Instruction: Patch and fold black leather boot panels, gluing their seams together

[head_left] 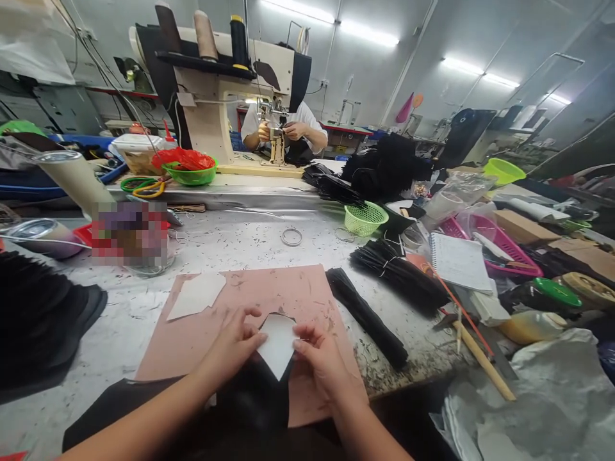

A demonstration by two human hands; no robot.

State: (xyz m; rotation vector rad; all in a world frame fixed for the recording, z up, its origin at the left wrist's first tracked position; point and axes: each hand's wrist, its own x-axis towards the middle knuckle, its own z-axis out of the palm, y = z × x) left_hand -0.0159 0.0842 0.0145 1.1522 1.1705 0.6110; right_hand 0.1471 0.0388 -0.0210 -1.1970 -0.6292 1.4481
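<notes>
A small white pointed piece [277, 346] lies over black material [250, 397] at the near part of a pink board [269, 288]. My left hand [240, 339] pinches its left edge, thumb on the white surface. On the opposite edge, my right hand [317, 352] closes thumb and fingers on the same piece. Another white piece [198, 296] rests untouched on the board's upper left corner. Larger black material spreads beneath my forearms along the near edge.
Black stacked pieces [43, 320] stand at left. Bundled black strips [369, 317], a hammer [483, 362] and a notebook [460, 261] are at right. Behind the green basket [366, 219], a person's hands [295, 131] work at a sewing machine [206, 109].
</notes>
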